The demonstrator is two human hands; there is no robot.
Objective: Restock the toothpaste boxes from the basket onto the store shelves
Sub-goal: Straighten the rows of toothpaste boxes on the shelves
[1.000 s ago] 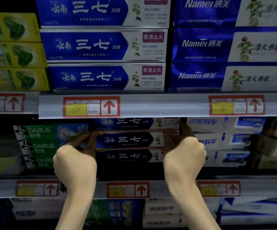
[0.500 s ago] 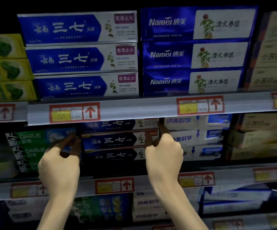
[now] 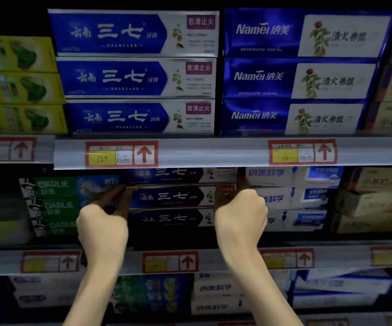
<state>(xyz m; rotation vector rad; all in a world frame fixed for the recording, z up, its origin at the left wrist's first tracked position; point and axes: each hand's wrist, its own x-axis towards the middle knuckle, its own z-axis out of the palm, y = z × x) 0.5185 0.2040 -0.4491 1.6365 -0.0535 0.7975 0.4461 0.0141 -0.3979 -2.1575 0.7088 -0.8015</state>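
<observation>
I am pinching the blue toothpaste box (image 3: pixel 166 196) by its two ends, my left hand (image 3: pixel 102 228) curling round one end and my right hand (image 3: pixel 240 216) round the other. The box is sitting between my hands, in the middle of a stack of three. Green Darlie boxes (image 3: pixel 56 204) are standing just outside my left hand, and white boxes (image 3: pixel 307 198) just outside my right.

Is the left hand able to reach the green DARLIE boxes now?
Probably yes, once it lets go: the left hand grips one end of the middle dark blue box, beside the DARLIE boxes, with nothing between.
</observation>
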